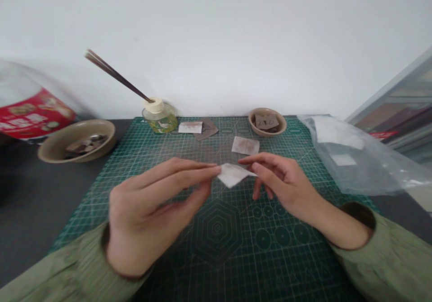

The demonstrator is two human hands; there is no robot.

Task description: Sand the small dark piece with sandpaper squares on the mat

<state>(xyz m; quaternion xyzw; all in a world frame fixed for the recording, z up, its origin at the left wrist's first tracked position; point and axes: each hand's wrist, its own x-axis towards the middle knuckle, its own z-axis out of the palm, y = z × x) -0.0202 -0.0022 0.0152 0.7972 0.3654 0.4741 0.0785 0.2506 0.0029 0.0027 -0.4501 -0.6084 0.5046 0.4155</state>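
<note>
A small white pouch (233, 175), thin like a tea bag, is held above the green cutting mat (216, 257). My left hand (158, 207) pinches its left end between fingertips and thumb. At the pouch's right corner, the thumb and index finger of my right hand (286, 182) are close together and seem to hold its edge; the other fingers curl below. Beyond the hands, a flat whitish pouch with a brownish tint (245, 145) lies on the mat. Another such pouch (190, 127) rests partly over a grey-brown piece with dark marks (207, 129).
At the back stand a reed diffuser bottle (160, 117) with sticks and a small bowl (267, 133) of marked brown pieces. A larger bowl (54, 151) with small items sits left, by a red-and-white package (37, 108). On the right lies a clear plastic bag (364, 171) containing white pieces.
</note>
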